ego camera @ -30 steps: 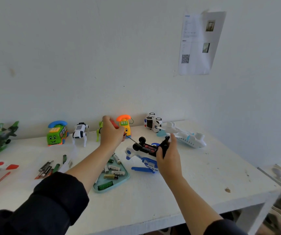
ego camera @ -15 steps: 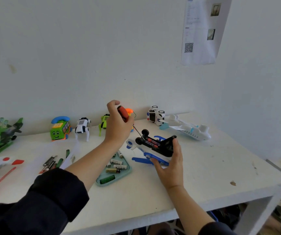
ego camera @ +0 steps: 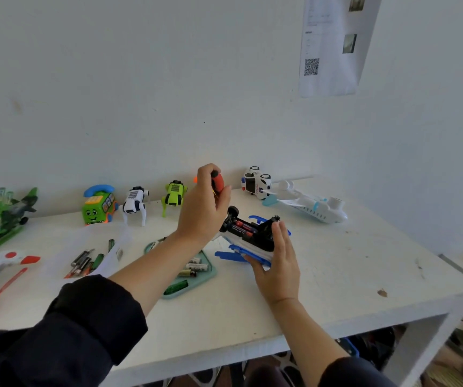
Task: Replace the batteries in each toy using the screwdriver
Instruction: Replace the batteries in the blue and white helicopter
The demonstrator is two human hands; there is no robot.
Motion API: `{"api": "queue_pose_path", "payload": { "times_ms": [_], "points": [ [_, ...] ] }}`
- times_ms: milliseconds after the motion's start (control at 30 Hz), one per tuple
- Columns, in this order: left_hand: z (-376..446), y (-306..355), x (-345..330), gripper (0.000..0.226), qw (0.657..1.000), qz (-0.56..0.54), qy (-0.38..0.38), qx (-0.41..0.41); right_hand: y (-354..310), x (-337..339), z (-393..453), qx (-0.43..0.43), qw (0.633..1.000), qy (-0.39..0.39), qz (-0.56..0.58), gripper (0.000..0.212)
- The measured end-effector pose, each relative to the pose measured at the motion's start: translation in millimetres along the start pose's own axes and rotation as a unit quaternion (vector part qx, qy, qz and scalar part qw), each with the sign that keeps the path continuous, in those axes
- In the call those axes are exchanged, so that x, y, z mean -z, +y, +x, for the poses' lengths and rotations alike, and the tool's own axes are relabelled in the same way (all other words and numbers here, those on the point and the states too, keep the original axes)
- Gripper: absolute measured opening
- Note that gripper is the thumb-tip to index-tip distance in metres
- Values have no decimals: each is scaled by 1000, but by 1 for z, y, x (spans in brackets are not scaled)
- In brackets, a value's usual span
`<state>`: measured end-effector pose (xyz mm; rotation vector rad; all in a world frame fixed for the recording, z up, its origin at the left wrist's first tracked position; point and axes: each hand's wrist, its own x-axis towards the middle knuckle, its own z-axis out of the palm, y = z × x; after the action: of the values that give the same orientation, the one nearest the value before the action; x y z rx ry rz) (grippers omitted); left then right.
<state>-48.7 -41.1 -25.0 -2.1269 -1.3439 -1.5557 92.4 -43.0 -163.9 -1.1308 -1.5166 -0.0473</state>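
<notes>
White desk (ego camera: 336, 289) carrying upturned blue-white plane toy (ego camera: 252, 247) at centre, now sitting lower. Right hand (ego camera: 279, 263) loosening earlier grip, straight fingers bracing toy's 4 o'clock flank. Left hand (ego camera: 202, 210) clutching red screwdriver (ego camera: 217, 182), lifting toward 11 o'clock. Batteries (ego camera: 243, 229) showing in open bay: swap probably coming next.

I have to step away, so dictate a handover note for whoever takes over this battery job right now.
Left hand grips the red-handled screwdriver, tip down at the upturned white-and-blue toy plane.
Right hand braces that plane with straight fingers.
Done: its compartment is uncovered, batteries sit inside; old or new, cannot tell.
More batteries lie in the teal tray.
Left: cover back on, then the other toys along the wall.
</notes>
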Motion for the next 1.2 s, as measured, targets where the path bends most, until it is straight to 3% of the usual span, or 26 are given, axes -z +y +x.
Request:
{"api": "queue_pose_path", "payload": {
  "times_ms": [267,433,500,567,633,700,900,967,1000,1033,1067,1100,1133,1200],
  "points": [
    [1,-6,-4,21,999,11,-18,24,-2,2,1,14,1000,-5,-3,102],
    [4,-25,-11,17,984,-31,-11,177,-6,5,2,46,999,-11,-9,86],
    [2,-34,-16,13,951,-92,1,295,-6,5,2,30,999,-9,-4,94],
    [-5,-37,-21,12,897,-153,36,413,-5,5,2,3,1000,-9,11,101],
    [-10,-37,-27,14,857,-191,86,470,-5,4,1,2,1000,-11,11,100],
    [-8,-37,-33,17,842,-206,118,484,-5,4,2,-15,1000,-10,3,98],
    [5,-27,-31,13,871,-244,140,404,-4,8,7,-96,995,-2,25,90],
    [13,-25,-9,12,900,-216,89,368,-3,10,7,-101,994,-12,28,86],
    [6,-25,7,13,940,-143,20,310,-4,10,7,-104,994,-18,31,86],
    [-9,-25,24,14,974,-64,-73,205,-3,10,8,-107,994,-21,31,85],
    [-38,-28,44,9,987,8,-149,67,-4,10,7,-112,993,-24,33,85],
    [-72,-31,62,5,976,57,-200,-69,-3,11,8,-113,993,-21,30,84],
    [-111,-36,78,17,950,97,-246,-164,-2,12,9,-114,993,-21,27,83],
    [-178,-54,103,38,900,161,-315,-255,-4,10,10,-124,991,-29,26,82]
  ]
}}
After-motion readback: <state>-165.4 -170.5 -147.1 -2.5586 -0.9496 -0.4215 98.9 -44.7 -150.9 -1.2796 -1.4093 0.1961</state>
